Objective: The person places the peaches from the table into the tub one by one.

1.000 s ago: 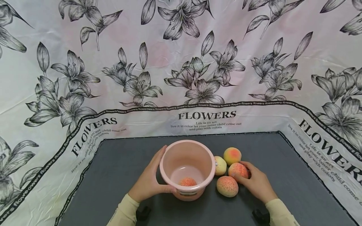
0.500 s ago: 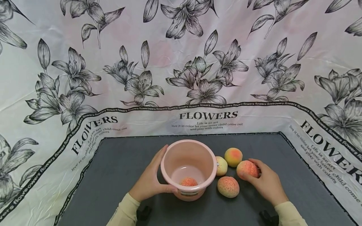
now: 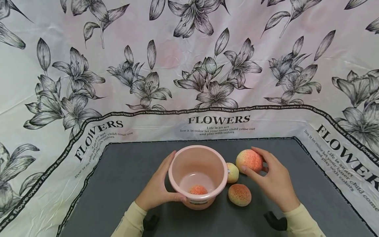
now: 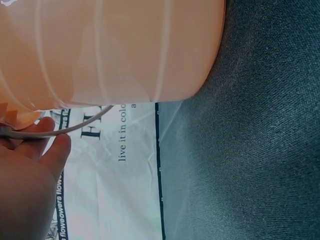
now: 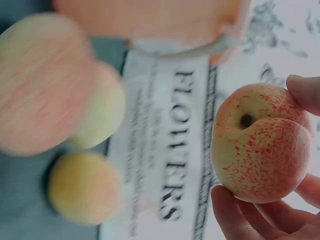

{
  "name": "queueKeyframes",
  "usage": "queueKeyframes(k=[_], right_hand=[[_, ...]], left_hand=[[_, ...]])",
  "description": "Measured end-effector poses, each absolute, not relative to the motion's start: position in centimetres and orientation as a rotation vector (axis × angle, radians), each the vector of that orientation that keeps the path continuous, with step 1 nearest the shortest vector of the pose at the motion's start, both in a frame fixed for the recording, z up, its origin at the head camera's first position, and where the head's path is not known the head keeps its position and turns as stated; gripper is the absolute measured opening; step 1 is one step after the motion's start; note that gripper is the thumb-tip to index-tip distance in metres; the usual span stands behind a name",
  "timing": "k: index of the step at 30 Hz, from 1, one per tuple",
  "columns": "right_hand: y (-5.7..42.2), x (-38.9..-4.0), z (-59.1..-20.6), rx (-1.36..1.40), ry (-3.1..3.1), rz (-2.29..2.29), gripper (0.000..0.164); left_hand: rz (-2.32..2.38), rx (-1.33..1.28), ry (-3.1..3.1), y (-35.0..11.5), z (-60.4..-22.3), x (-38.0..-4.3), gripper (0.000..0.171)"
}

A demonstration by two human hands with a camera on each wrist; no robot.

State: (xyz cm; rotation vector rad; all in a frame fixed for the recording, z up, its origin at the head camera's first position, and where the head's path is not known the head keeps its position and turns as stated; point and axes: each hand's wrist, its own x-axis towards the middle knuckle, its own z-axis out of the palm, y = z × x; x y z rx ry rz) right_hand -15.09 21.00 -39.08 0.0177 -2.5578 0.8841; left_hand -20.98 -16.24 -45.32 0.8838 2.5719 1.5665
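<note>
At the far left starts a white cloth (image 3: 68, 154) with big black flowers, and it goes behind the gray desk (image 3: 124, 171) and all the way round to the right. Next comes my left hand (image 3: 157, 187) in a cream sleeve (image 3: 130, 217). It is bent round the side of a pink bucket (image 3: 195, 161) and holds it, with my thumb at the front by the rim. The bucket stands on the desk, and one orange peach (image 3: 198, 190) lies at the bottom of it. Just to the right of the bucket is a pale yellow peach (image 3: 233, 173); I can't tell if they touch. Nearer to me sits a brown-red speckled peach (image 3: 239, 195). A yellow-orange peach (image 5: 85, 187) shows from my right wrist. Then comes a red spotty peach (image 3: 249, 160), up off the desk. My right hand (image 3: 273, 182) pinches it, thumb on one side and fingers on the other.
</note>
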Motion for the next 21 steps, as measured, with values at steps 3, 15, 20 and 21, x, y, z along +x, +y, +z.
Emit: queueKeyframes(k=[3,15,20,21], right_hand=[[19.5,-15.1,-37.9,0.081,-2.522,0.889,0.072],[13.9,-16.5,-37.2,0.370,-2.529,1.034,0.071],[12.1,-17.0,-37.6,0.432,-2.567,1.080,0.073],[11.7,-17.1,-37.7,0.442,-2.572,1.096,0.073]], left_hand=[[1.574,0.892,2.571,-16.2,-45.3,-21.0,0.138],[1.592,0.935,2.533,-15.9,-45.4,-20.9,0.138],[1.584,0.921,2.523,-16.2,-45.4,-20.9,0.137],[1.582,0.918,2.524,-16.3,-45.5,-20.9,0.137]])
